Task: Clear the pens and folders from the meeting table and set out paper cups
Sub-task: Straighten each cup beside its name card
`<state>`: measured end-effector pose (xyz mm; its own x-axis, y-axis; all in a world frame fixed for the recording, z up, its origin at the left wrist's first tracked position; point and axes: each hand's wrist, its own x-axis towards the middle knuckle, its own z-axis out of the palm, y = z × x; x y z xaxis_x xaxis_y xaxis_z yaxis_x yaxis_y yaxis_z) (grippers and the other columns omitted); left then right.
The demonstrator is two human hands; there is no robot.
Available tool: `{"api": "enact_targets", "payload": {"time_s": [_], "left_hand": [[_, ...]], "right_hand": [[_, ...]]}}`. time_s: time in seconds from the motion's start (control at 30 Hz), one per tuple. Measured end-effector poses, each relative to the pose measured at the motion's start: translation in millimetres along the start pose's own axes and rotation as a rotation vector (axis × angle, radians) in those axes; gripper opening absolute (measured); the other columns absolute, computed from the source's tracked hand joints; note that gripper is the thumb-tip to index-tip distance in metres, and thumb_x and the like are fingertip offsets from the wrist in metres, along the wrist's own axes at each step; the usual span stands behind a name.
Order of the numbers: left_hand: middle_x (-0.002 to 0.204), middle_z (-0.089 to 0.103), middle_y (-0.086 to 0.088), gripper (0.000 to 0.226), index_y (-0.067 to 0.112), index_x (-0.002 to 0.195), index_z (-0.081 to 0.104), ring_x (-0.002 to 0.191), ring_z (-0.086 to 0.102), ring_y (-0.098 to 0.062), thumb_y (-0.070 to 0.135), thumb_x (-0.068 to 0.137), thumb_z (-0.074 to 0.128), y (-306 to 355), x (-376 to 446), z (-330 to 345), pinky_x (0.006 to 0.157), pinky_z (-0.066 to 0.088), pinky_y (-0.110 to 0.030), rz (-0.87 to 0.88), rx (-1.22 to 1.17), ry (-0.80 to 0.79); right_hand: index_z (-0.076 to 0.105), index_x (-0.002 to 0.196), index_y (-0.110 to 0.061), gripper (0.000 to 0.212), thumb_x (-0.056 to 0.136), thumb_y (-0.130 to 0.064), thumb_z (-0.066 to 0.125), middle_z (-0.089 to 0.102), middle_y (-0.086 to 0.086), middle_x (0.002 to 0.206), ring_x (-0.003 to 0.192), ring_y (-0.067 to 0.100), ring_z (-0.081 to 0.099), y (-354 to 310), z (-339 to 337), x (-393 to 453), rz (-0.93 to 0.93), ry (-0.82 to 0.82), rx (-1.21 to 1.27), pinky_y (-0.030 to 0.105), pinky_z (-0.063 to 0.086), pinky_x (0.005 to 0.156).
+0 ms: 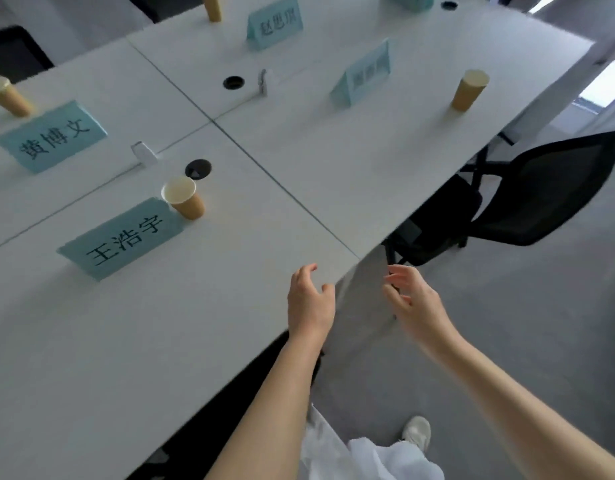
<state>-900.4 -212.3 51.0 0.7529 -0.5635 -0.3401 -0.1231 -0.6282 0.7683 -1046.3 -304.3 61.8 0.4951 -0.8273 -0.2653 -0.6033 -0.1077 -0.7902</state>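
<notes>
- Head view, lower centre: left hand (310, 299) hovered over the near edge of the white meeting table (351, 157), fingers loosely curled and holding nothing.
- Right hand (415, 299) hung just beyond the table edge, over the grey floor, fingers spread and relaxed, likewise empty.
- Four paper cups stood upright on the table: nearest cup (184, 201) left of centre, just beside the blue name card (121, 237); right-hand cup (469, 90) at upper right near the table edge; left-edge cup (6, 96); top cup (212, 6), cropped by the frame.
- No pens or folders showed anywhere on the visible tabletop, so clearing looked finished and the cups largely set out.
- Other name cards sat at middle left (51, 136), top centre (275, 22) and upper right (365, 74); a black chair (541, 192) stood at right.
- Risk, as a judgement: the right-hand cup sat close to the edge, so a careless sweep of an arm or a bump from the chair could topple it to the floor; reaching over the nearest cup could knock it onto its card.
</notes>
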Motion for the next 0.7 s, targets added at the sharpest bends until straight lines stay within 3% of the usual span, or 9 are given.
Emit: {"api": "enact_targets", "payload": {"time_s": [0.2,0.37,0.47,0.57,0.7], "left_hand": [[0.134,0.056,0.001,0.038,0.016,0.131,0.054,0.124,0.05,-0.014,0.014,0.093,0.053,76,-39,104,0.096,0.038,-0.021,0.047,-0.062,-0.011],[0.128,0.058,0.001,0.036,0.02,0.127,0.056,0.119,0.053,-0.015,0.015,0.092,0.054,126,-64,203,0.097,0.044,-0.029,0.052,-0.071,0.0],[0.127,0.057,0.0,0.035,0.02,0.126,0.056,0.106,0.05,-0.008,0.013,0.091,0.054,148,-68,240,0.089,0.039,-0.022,0.056,-0.07,-0.024],[0.126,0.059,0.0,0.035,0.018,0.126,0.057,0.11,0.053,-0.011,0.012,0.091,0.055,170,-57,269,0.09,0.038,-0.021,0.079,-0.067,-0.019],[0.122,0.059,0.003,0.033,0.018,0.124,0.057,0.097,0.054,-0.003,0.013,0.092,0.054,198,-28,296,0.078,0.038,-0.013,0.061,-0.067,0.005]], "right_hand": [[0.052,0.123,-0.019,0.03,0.094,-0.017,0.053,0.061,-0.007,0.111,0.11,0.011,0.057,53,-113,6,0.007,0.072,0.005,0.034,0.048,0.096],[0.053,0.12,-0.021,0.027,0.093,-0.016,0.054,0.061,-0.008,0.107,0.106,0.011,0.058,100,-213,21,0.005,0.126,0.023,0.035,0.05,0.093],[0.052,0.119,-0.024,0.027,0.093,-0.017,0.054,0.062,-0.008,0.105,0.106,0.01,0.058,119,-252,36,0.002,0.149,0.031,0.032,0.051,0.09],[0.053,0.119,-0.023,0.026,0.094,-0.016,0.053,0.061,-0.008,0.105,0.106,0.012,0.059,131,-285,58,0.007,0.162,0.038,0.028,0.051,0.085],[0.053,0.121,-0.021,0.029,0.093,-0.016,0.053,0.062,-0.007,0.106,0.099,0.015,0.062,136,-315,99,0.007,0.166,0.032,0.034,0.054,0.085]]}}
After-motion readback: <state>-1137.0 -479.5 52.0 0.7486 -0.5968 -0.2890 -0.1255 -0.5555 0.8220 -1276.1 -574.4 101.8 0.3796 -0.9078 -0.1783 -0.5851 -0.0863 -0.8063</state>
